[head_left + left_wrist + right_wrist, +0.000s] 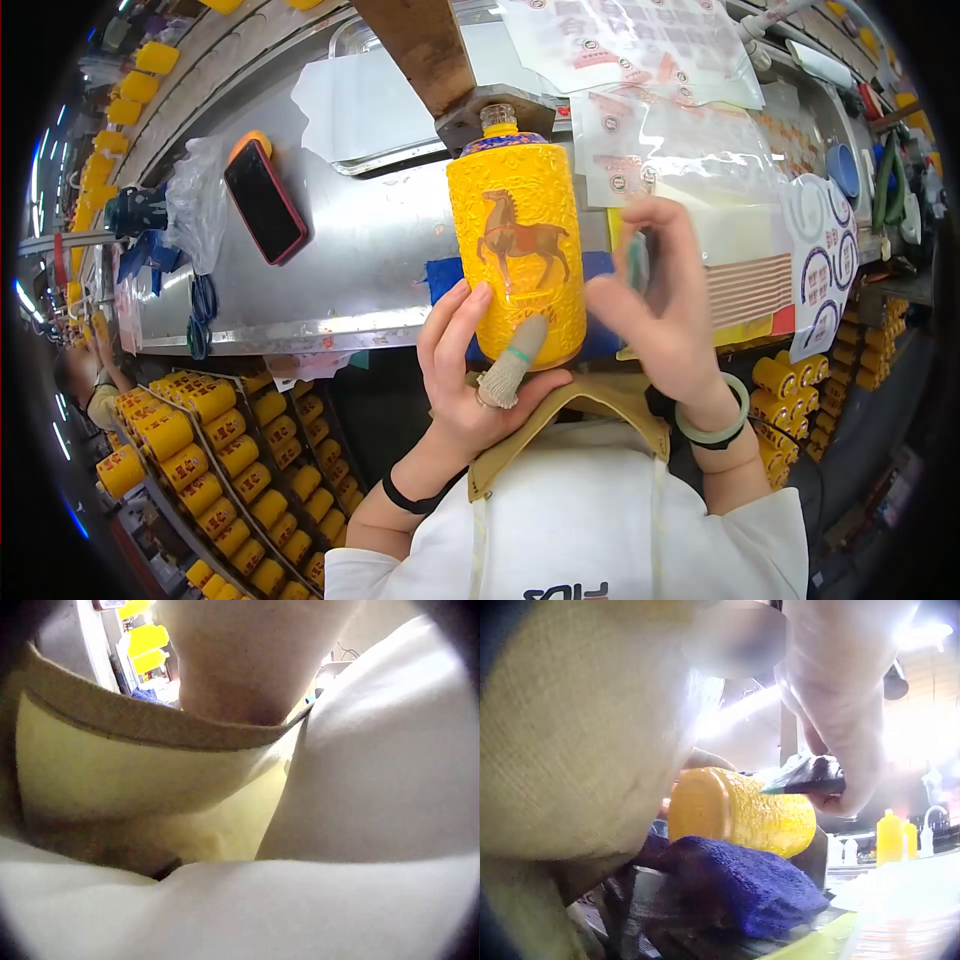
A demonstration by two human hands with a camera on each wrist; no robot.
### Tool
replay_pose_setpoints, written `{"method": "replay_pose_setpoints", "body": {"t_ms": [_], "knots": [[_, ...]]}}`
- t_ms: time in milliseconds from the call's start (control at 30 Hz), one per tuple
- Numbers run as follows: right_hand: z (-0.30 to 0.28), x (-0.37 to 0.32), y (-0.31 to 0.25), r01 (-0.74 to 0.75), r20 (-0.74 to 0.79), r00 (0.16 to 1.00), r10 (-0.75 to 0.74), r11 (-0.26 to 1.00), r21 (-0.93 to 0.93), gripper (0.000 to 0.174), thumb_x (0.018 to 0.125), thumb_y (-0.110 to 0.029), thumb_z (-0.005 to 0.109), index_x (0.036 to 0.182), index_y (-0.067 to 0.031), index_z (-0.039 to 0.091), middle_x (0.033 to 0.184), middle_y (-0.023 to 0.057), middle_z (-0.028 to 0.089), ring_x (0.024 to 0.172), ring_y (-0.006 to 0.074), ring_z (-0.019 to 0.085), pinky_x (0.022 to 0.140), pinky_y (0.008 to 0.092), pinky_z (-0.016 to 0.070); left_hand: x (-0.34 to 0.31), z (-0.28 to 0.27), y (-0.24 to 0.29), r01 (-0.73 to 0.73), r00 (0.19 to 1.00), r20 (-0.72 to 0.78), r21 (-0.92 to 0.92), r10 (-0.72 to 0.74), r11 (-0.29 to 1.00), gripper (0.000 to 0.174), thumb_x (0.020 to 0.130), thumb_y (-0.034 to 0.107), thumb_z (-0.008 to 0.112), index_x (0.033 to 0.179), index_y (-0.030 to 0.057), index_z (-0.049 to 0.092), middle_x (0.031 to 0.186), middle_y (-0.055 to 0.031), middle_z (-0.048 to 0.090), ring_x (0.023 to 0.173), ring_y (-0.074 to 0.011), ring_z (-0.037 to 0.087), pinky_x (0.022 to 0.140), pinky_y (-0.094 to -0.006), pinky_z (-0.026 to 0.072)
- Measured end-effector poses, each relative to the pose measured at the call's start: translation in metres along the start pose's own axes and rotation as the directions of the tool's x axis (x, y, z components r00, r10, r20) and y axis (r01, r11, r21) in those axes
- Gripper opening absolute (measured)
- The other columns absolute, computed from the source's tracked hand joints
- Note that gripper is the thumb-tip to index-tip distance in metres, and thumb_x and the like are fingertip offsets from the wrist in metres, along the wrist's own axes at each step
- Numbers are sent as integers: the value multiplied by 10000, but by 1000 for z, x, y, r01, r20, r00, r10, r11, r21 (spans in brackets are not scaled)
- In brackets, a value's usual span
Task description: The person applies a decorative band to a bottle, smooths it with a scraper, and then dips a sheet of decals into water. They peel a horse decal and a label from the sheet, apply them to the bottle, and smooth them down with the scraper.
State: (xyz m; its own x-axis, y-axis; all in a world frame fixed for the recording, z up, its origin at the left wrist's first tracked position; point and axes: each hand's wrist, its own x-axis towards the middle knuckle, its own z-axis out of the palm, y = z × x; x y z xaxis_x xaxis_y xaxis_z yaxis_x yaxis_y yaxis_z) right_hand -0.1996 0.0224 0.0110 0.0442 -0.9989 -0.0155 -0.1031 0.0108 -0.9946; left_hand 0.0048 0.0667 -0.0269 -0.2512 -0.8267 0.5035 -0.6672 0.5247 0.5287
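Observation:
A yellow textured bottle (520,240) with a brown horse picture lies on its side, its clear glass neck toward a metal block. My left hand (470,370) holds the bottle near its base, fingers along its left side; one finger wears a knitted finger cover (505,378) with a green band. To the right of the bottle, my right hand (670,310) pinches a small flat piece (810,776), dark with a clear, shiny part; I cannot tell what it is. In the right wrist view this piece overlaps the bottle's upper side. The left wrist view shows mainly apron and shirt cloth.
A blue cloth pad (742,885) lies under the bottle. The metal block (490,105) stands at its neck. Left on the steel table are a phone (265,203) and scissors (202,312). Printed sheets (690,150) cover the right side. Racks of yellow bottles (215,430) stand below.

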Motion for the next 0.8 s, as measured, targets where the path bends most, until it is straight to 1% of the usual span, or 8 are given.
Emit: {"method": "replay_pose_setpoints", "body": {"t_ms": [33, 133, 167, 267, 400, 533, 633, 800], "knots": [[5, 0, 2, -84, 2, 996, 84, 996, 19, 551, 873, -173, 815, 1267, -7, 467, 1165, 82, 517, 1147, 178, 503, 1015, 320, 408, 0, 1, 0, 1, 1000, -1, 0, -1, 1000, 532, 759, 386, 919, 1141, 64, 737, 1441, -198, 502, 1306, -415, 517, 1054, -470, 478], [15, 6, 9, -132, 11, 991, 132, 991, -31, 546, 870, -160, 814, 1261, -2, 468, 1172, 96, 520, 1150, 186, 504, 1019, 331, 412, 1, 1, 0, 7, 1000, -22, 19, -6, 1000, 518, 768, 343, 916, 1159, 67, 718, 1406, -198, 535, 1276, -414, 544, 1035, -472, 495], [16, 7, 10, -176, 26, 984, 175, 981, 80, 551, 863, -160, 821, 1257, 0, 471, 1180, 98, 524, 1156, 192, 503, 1031, 345, 410, 2, 1, 1, 10, 1000, -16, 26, -10, 1000, 496, 773, 330, 913, 1151, 76, 717, 1401, -198, 541, 1267, -417, 552, 1031, -473, 502], [15, 7, 11, -84, 65, 994, 84, 996, 3, 538, 868, -162, 818, 1252, -3, 476, 1175, 94, 524, 1161, 193, 498, 1040, 346, 402, 1, 2, 2, 19, 1000, -23, 19, -19, 1000, 462, 782, 309, 908, 1139, 89, 714, 1399, -200, 545, 1258, -423, 560, 1026, -474, 515], [16, 6, 10, -110, 53, 992, 112, 993, -40, 521, 873, -158, 814, 1244, -2, 483, 1163, 90, 525, 1166, 190, 492, 1048, 340, 391, 1, 1, 2, 12, 1000, -16, 25, -12, 1000, 428, 794, 291, 900, 1129, 102, 714, 1409, -209, 543, 1260, -432, 560, 1029, -480, 522], [15, 6, 10, -135, 57, 989, 134, 991, 20, 490, 888, -151, 799, 1236, 2, 490, 1166, 87, 525, 1155, 181, 488, 1045, 328, 388, 1, 1, 2, -3, 1000, -17, 39, 3, 999, 460, 775, 297, 913, 1149, 109, 722, 1414, -199, 530, 1260, -422, 556, 1024, -468, 524], [15, 7, 8, -152, 65, 987, 147, 985, 79, 449, 910, -139, 776, 1231, -1, 494, 1169, 79, 526, 1132, 165, 492, 1027, 313, 398, 3, 1, 7, 51, 999, 4, 53, -51, 997, 521, 752, 339, 925, 1192, 138, 730, 1413, -180, 512, 1256, -408, 550, 1004, -448, 530], [12, 6, 6, -193, 79, 980, 181, 962, 193, 379, 943, -116, 741, 1221, -12, 504, 1159, 54, 528, 1118, 133, 497, 998, 287, 413, 7, 1, 9, -43, 998, 48, 265, 32, 963, 553, 760, 424, 905, 1236, 196, 737, 1410, -165, 494, 1253, -398, 544, 955, -409, 545]]}}
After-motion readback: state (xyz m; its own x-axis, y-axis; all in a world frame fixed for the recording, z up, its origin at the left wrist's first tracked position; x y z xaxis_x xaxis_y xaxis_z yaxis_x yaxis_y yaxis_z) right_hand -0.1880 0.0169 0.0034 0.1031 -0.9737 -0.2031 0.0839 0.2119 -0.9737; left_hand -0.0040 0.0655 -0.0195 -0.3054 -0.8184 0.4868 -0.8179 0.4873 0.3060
